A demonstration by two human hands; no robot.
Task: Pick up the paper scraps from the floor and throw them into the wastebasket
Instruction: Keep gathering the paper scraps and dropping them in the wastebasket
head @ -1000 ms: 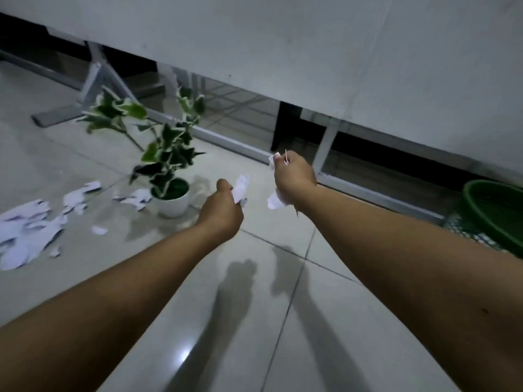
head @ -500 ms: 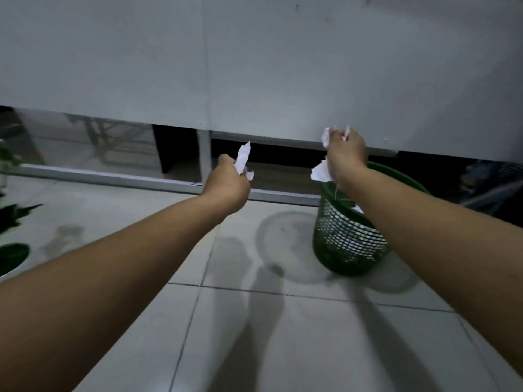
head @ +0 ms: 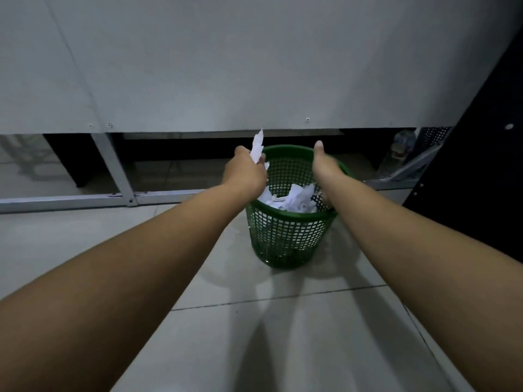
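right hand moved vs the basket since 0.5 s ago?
Yes. The right hand now sits over the basket opening, nearer its right rim, thumb out, with no scrap visible in it.

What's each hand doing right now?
Left hand: grips a paper scrap at the wastebasket rim.
Right hand: open over the wastebasket, holding nothing visible.

1 green wastebasket [head: 285, 239], 2 hands: left hand [head: 245, 173], right hand [head: 325, 164]. 1 paper scrap [head: 257, 149] held; scraps in basket [head: 294, 200] too jumbled to count.
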